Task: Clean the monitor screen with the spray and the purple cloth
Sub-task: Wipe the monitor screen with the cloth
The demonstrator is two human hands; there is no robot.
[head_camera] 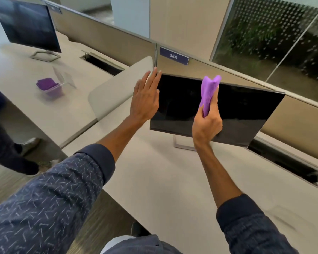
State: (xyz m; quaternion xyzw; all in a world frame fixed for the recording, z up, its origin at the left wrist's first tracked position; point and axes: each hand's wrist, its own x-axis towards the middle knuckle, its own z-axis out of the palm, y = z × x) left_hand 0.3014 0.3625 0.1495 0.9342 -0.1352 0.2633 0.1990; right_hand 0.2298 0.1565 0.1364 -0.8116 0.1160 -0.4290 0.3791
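Observation:
A dark monitor (246,110) stands on a silver foot on the pale desk in front of me, its screen off. My right hand (206,125) grips a bunched purple cloth (208,92) and holds it upright in front of the screen's middle. My left hand (145,99) is flat with fingers spread, at the monitor's upper left corner; its fingertips reach the top left edge. No spray bottle is in view.
A clear tub (50,89) with more purple cloths sits on the neighbouring desk, left. A second monitor (28,24) stands far left. Cable slots (286,162) open in the desk behind the screen. A divider panel with tag 384 (173,56) runs behind. A person's legs (6,140) stand at left.

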